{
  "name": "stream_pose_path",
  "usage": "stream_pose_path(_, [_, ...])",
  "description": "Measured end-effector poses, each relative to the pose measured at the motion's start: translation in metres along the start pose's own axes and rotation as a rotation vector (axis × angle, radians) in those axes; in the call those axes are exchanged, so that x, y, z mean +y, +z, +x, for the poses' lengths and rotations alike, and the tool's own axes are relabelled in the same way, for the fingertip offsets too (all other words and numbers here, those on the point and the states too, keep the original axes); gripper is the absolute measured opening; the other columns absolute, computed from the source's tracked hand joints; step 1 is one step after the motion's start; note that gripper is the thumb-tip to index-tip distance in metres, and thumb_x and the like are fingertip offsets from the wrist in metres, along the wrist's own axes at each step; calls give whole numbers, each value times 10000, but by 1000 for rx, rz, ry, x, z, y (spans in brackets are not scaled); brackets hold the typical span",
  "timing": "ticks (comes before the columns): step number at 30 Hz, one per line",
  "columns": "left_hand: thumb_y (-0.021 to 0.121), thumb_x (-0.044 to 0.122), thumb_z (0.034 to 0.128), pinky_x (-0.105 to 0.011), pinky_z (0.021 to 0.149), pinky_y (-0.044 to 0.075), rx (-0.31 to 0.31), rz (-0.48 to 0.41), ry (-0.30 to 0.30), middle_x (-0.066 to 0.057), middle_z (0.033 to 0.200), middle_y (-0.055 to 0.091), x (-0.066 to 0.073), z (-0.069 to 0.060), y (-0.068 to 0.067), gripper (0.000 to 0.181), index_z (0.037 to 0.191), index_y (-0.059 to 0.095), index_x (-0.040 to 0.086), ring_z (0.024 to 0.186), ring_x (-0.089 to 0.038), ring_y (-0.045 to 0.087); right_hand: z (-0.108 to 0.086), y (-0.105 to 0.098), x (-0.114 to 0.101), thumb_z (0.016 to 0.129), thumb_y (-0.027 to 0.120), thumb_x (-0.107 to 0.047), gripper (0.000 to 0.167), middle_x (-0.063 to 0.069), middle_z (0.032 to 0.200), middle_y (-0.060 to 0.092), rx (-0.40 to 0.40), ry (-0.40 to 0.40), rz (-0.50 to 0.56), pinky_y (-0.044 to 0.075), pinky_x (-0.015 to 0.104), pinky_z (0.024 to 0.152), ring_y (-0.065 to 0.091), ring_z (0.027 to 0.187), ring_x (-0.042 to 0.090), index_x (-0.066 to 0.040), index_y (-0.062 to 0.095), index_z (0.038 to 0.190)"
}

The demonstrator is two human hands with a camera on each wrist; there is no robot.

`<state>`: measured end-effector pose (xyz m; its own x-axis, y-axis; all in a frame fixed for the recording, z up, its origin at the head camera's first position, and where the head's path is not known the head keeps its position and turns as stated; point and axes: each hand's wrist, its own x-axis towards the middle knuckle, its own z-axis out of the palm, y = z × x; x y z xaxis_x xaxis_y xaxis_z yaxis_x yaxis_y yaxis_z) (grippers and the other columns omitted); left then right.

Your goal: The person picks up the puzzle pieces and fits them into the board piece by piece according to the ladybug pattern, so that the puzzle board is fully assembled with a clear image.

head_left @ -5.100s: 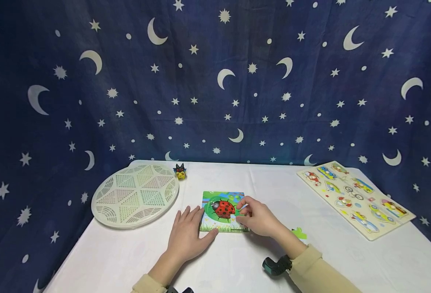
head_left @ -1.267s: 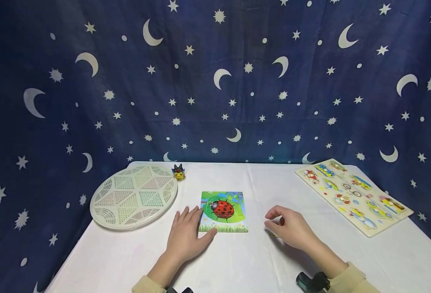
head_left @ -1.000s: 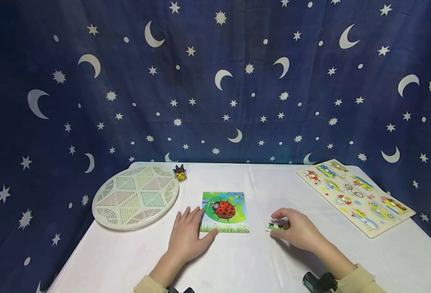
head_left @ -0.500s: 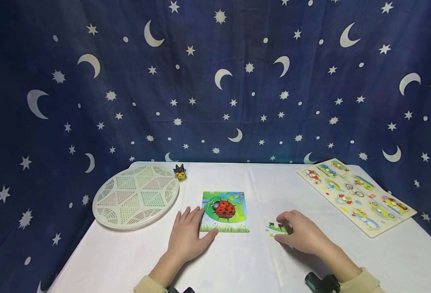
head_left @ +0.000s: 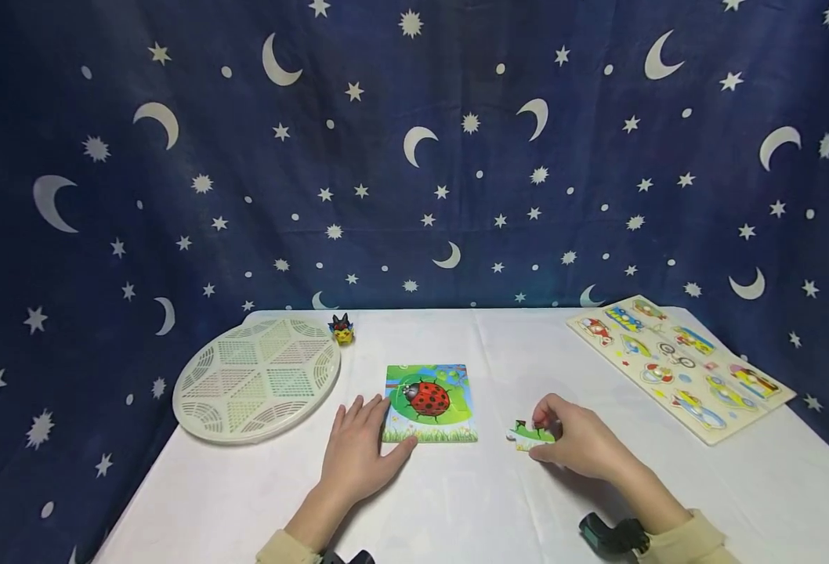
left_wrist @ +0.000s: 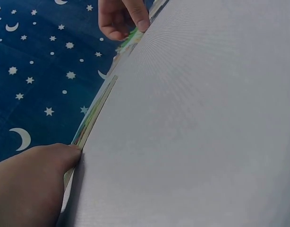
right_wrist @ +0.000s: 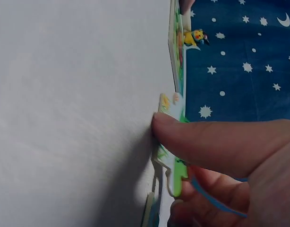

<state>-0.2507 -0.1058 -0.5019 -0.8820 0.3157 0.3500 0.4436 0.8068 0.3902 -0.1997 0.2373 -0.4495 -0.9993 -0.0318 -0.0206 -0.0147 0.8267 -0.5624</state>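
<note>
A square ladybug jigsaw puzzle [head_left: 430, 398] lies on the white table in the head view, its picture complete-looking. My left hand [head_left: 361, 454] rests against its left edge and lower left corner with straight, spread fingers; the thumb touches the puzzle's edge in the left wrist view. Right of the puzzle, my right hand [head_left: 580, 439] pinches a loose jigsaw piece [head_left: 527, 435] between thumb and fingers. Green, white and flower print show on that jigsaw piece [right_wrist: 175, 177] in the right wrist view. Part of it is hidden behind the thumb.
A round pale perforated board [head_left: 258, 380] lies at the left. A small black and yellow figurine [head_left: 342, 329] stands behind it. At the right is a wooden vehicle puzzle board [head_left: 682, 368]. A dark starry curtain [head_left: 414, 157] hangs behind the table.
From the puzzle's lower right corner, where a pale patch showed, my right hand has moved right to the loose piece. More of that piece's picture side has come into view. The left hand stays put.
</note>
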Motion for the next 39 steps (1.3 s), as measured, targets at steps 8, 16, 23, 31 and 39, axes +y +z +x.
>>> stream_pose_path(8, [684, 599, 886, -624, 1186, 223, 21, 2, 9, -155, 1441, 579, 0, -1, 1, 766, 1409, 597, 46, 1407, -428, 430, -7, 5, -3, 805, 871, -123, 329, -34, 799, 574, 64, -62, 39, 421, 300, 598, 493, 683, 149, -169, 618, 1011])
stream_pose_path(16, [660, 616, 894, -619, 1193, 215, -1, -1, 0, -150, 1456, 567, 1, 1, -1, 774, 1419, 589, 51, 1418, -422, 418, -4, 10, -10, 901, 782, -135, 124, -51, 899, 664, 24, -98, 128, 471, 298, 640, 565, 714, 136, -193, 693, 965])
stream_pose_path(23, [653, 628, 894, -619, 1192, 218, -5, 2, -6, -150, 1456, 567, 1, 1, -1, 782, 1418, 589, 52, 1418, -419, 420, 8, 19, -24, 937, 748, -165, 66, -69, 918, 673, -15, -159, 181, 499, 295, 653, 602, 733, 123, -204, 702, 963])
stream_pose_path(31, [669, 623, 887, -614, 1195, 213, -9, -4, 5, -141, 1451, 574, 0, -1, 0, 776, 1420, 592, 64, 1417, -416, 422, 25, 33, -48, 921, 756, -138, 104, -87, 874, 656, -12, -239, 149, 490, 281, 654, 584, 704, 90, -179, 694, 993])
stream_pose_path(39, [658, 636, 889, -607, 1203, 198, -10, 9, -15, -134, 1466, 562, -1, -1, 1, 785, 1429, 586, 71, 1429, -404, 409, 44, 45, -63, 879, 800, -97, 222, -82, 846, 657, 8, -232, 146, 494, 308, 651, 579, 717, 101, -184, 683, 1045])
